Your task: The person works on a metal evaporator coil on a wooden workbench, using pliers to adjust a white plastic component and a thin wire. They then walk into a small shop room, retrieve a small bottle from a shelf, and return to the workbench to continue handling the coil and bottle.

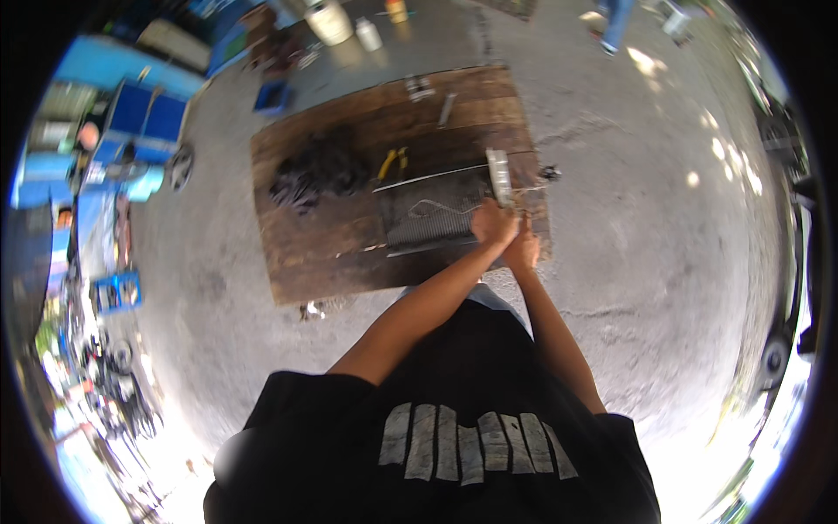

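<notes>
A finned radiator (428,223) lies flat on the wooden tabletop (332,262), with a silvery metal tank (498,173) along its right end. My left hand (496,224) is closed at the near right corner of the radiator, just below the tank. Right beside it, my right hand (523,250) is closed too, close to the table's right edge. Both sets of fingers are small and partly hidden, so what they grip cannot be made out. A thin pale cord or wire (436,208) loops over the fins toward my left hand.
Yellow-handled pliers (390,162) lie beyond the radiator, and a bunched dark cloth (319,170) is to the left. Toward the far edge are a flat metal tool (447,110) and small metal parts (419,86). A blue tray (272,98) and a white container (328,24) stand beyond the table.
</notes>
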Demonstrator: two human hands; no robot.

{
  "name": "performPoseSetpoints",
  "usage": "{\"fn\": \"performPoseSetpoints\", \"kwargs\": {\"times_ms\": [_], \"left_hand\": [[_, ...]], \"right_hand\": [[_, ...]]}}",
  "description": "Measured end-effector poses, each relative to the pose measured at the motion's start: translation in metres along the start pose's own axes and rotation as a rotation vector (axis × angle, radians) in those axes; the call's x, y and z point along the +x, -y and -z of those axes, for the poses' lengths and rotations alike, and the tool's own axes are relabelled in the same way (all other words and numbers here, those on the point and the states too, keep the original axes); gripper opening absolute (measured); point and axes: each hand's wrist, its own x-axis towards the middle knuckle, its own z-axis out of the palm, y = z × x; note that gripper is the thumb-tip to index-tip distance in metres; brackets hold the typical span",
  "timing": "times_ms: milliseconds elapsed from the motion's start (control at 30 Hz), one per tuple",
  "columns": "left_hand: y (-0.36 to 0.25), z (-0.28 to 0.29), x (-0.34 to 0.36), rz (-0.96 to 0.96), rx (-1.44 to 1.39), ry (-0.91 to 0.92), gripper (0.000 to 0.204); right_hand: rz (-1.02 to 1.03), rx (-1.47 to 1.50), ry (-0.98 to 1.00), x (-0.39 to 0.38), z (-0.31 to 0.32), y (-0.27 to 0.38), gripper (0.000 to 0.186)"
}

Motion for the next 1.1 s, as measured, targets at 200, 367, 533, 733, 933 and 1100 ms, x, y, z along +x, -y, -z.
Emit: {"fn": "performPoseSetpoints", "kwargs": {"times_ms": [200,367,533,733,933,1100], "left_hand": [[0.001,0.003,-0.013,0.112,-0.254,0.024,0.041],[0.007,0.000,-0.025,-0.022,-0.334,0.142,0.042],[0.021,0.006,-0.023,-0.006,-0.448,0.233,0.049],[0.038,0.016,-0.020,-0.007,-0.559,0.389,0.069],[0.056,0.029,-0.009,0.034,-0.745,0.547,0.058],[0.088,0.050,-0.002,0.104,-0.819,0.541,0.043]], "right_hand": [[0.012,0.000,0.130,0.008,-0.003,-0.017,0.103],[0.021,-0.262,0.176,0.010,-0.021,-0.029,0.106],[0.040,-0.032,0.112,0.006,-0.004,-0.017,0.108],[-0.033,0.122,0.219,0.005,0.033,0.007,0.099],[0.027,0.287,0.184,0.000,0.035,0.001,0.113],[-0.054,0.279,0.227,-0.001,0.040,-0.002,0.112]]}}
